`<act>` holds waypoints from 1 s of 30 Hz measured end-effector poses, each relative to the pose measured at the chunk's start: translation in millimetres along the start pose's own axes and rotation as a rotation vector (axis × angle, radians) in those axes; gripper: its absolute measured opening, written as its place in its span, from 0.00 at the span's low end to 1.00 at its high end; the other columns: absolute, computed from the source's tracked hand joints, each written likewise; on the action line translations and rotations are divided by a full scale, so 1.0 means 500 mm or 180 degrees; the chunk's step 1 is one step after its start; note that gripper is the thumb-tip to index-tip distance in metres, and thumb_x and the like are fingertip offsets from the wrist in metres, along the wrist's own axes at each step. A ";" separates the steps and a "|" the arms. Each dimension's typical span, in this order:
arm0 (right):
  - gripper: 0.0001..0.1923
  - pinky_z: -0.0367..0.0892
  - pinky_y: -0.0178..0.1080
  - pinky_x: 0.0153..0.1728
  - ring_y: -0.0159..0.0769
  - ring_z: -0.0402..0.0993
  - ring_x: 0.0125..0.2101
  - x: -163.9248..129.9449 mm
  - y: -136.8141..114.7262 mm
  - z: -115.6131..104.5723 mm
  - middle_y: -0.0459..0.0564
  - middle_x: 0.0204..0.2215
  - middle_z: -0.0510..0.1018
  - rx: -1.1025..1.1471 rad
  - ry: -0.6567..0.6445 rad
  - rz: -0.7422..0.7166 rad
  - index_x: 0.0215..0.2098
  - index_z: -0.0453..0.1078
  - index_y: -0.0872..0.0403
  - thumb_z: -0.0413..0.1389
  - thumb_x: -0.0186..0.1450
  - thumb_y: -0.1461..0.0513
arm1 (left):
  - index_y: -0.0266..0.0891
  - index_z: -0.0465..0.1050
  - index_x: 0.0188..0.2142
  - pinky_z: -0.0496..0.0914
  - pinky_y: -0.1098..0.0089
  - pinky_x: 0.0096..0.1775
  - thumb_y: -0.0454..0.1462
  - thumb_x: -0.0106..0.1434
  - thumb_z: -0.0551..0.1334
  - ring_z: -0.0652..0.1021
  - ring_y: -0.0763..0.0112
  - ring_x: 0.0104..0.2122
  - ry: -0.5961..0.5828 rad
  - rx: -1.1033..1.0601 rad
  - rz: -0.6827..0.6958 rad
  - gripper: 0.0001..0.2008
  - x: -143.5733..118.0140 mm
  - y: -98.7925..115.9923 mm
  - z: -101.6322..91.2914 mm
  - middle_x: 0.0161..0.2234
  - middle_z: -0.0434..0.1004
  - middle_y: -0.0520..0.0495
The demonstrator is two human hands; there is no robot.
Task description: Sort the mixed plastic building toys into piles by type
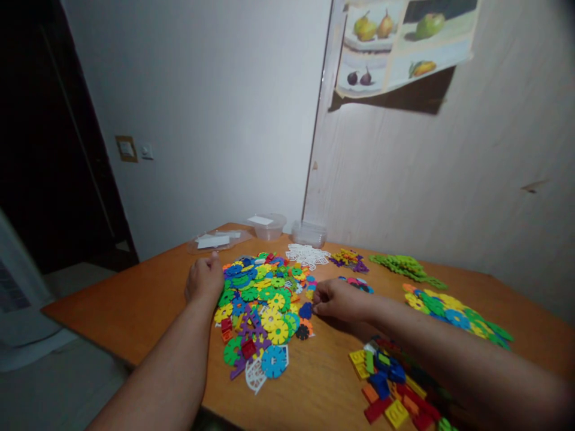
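Head view. Two clear plastic containers stand at the far edge of the wooden table; the nearer-left one holds a white slip, and the contents of the other cannot be told. A flat clear lid beside them carries white paper.

The pile of plastic discs lies at table centre: flat, notched, gear-like pieces in blue, green, yellow, orange and purple, loosely heaped.

The left hand rests at the pile's left edge, fingers curled loosely, nothing seen gripped. The right hand sits at the pile's right edge, fingertips pinched at a small piece; whether it is held cannot be told.

Square blocks lie near the right forearm.
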State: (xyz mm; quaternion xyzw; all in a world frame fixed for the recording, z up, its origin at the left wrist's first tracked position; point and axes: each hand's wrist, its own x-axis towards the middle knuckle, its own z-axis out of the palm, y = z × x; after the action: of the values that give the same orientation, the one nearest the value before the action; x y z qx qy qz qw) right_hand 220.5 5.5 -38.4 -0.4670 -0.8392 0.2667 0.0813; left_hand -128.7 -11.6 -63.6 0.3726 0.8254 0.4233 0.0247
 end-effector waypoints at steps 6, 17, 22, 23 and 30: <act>0.06 0.58 0.31 0.24 0.27 0.66 0.22 -0.008 0.009 -0.041 0.44 0.23 0.76 0.0578 0.0172 0.0335 0.30 0.71 0.55 0.60 0.61 0.60 | 0.40 0.77 0.42 0.71 0.52 0.48 0.54 0.71 0.45 0.78 0.44 0.50 0.0021 0.0018 0.0017 0.28 0.006 -0.007 0.006 0.48 0.80 0.30; 0.17 0.48 0.32 0.19 0.26 0.55 0.17 -0.041 0.130 -0.134 0.42 0.14 0.65 0.0855 0.0972 0.1149 0.21 0.67 0.55 0.63 0.57 0.53 | 0.41 0.78 0.40 0.71 0.54 0.46 0.54 0.71 0.46 0.79 0.45 0.48 -0.0021 0.0054 0.0005 0.27 0.008 -0.005 0.005 0.46 0.81 0.31; 0.13 0.54 0.31 0.21 0.27 0.63 0.21 -0.038 0.116 -0.118 0.45 0.19 0.71 0.0735 0.1041 0.0980 0.23 0.65 0.54 0.60 0.60 0.56 | 0.41 0.78 0.40 0.71 0.53 0.46 0.54 0.71 0.45 0.79 0.44 0.49 -0.0023 0.0031 0.0018 0.28 0.005 -0.004 0.003 0.46 0.81 0.31; 0.13 0.55 0.31 0.22 0.27 0.64 0.21 -0.035 0.108 -0.114 0.45 0.20 0.72 0.0688 0.1027 0.0909 0.24 0.66 0.54 0.59 0.61 0.56 | 0.40 0.78 0.41 0.71 0.53 0.46 0.54 0.71 0.45 0.78 0.44 0.49 -0.0015 0.0028 0.0019 0.28 0.004 -0.004 0.003 0.47 0.81 0.30; 0.03 0.55 0.30 0.22 0.27 0.66 0.21 -0.004 0.027 -0.057 0.44 0.22 0.75 0.0171 0.0578 0.0374 0.29 0.71 0.54 0.59 0.61 0.62 | 0.40 0.78 0.41 0.71 0.53 0.47 0.54 0.71 0.45 0.78 0.43 0.50 -0.0017 0.0074 0.0042 0.28 0.007 -0.006 0.006 0.48 0.80 0.30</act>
State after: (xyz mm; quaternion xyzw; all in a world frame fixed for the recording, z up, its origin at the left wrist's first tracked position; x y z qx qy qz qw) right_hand 242.5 20.1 -21.2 -0.5353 -0.7921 0.2500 0.1537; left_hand -131.5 -8.3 -66.7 0.3794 0.8278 0.4129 0.0198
